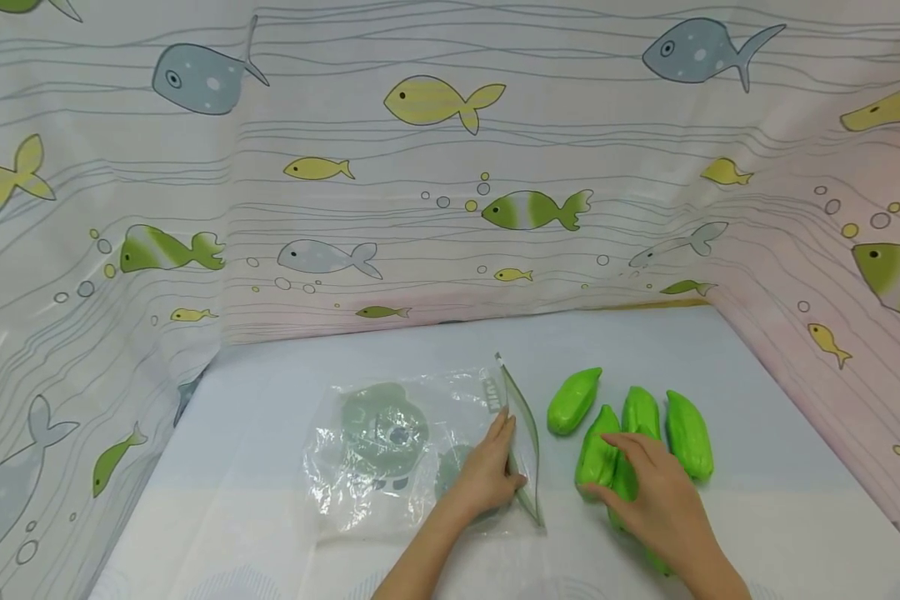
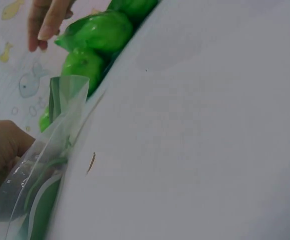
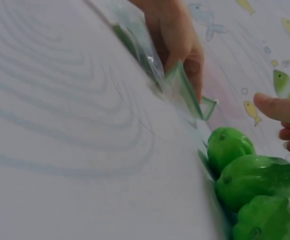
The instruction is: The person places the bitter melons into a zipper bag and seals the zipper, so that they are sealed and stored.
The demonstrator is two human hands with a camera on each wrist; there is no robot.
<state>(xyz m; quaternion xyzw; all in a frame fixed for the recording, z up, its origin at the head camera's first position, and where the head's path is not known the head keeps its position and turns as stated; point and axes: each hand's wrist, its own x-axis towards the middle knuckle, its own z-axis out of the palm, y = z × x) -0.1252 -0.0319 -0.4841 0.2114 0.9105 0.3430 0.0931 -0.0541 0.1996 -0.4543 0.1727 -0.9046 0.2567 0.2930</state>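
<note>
A clear zip bag point(image 1: 375, 508) with green cartoon animal prints lies flat, its mouth point(image 1: 534, 433) towards the right and parted. My left hand point(image 1: 487, 471) holds the upper edge of that mouth, fingers on top and the thumb at the opening. Right of the bag lie several glossy bright green fruits point(image 1: 573, 402), long and ridged with pointed ends, papaya-like. My right hand point(image 1: 663, 500) hovers over the middle ones, thumb and fingers spread apart. In the right wrist view there is a gap between this hand point(image 3: 289, 115) and the fruits point(image 3: 257, 180), and it holds nothing.
All of this lies on a pale table cover point(image 1: 255, 433). A fish-patterned sheet point(image 1: 435, 242) rises behind the table and along the left and right sides. One green fruit point(image 1: 690, 435) lies at the right of the group; another is partly hidden under my right wrist.
</note>
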